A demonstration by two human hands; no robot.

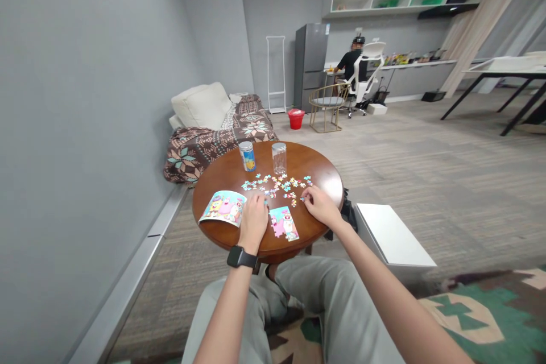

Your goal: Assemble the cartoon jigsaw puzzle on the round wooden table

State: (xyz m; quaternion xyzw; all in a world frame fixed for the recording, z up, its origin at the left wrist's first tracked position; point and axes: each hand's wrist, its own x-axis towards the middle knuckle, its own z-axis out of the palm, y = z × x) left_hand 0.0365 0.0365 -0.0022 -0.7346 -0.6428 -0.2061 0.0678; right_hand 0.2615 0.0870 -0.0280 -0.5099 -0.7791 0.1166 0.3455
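Note:
My left hand (255,217), with a dark watch on its wrist, rests on the round table between the picture sheet (222,207) and a partly joined jigsaw (284,223). Its fingers are curled, and a bit of a blue puzzle piece shows at their tips. At the right of the loose puzzle pieces (286,186), my right hand (322,207) is closed in a pinch, a small bluish puzzle piece at its fingertips. The joined part shows pink and white cartoon figures. The same kind of figures appears on the curved picture sheet.
On the wooden table (309,153) stand a clear jar (279,159) and a blue-labelled can (247,156), behind the pieces. A white box (394,233) is at the right. Further back are a covered sofa (205,133), a red bucket (296,119) and a seated person (352,62).

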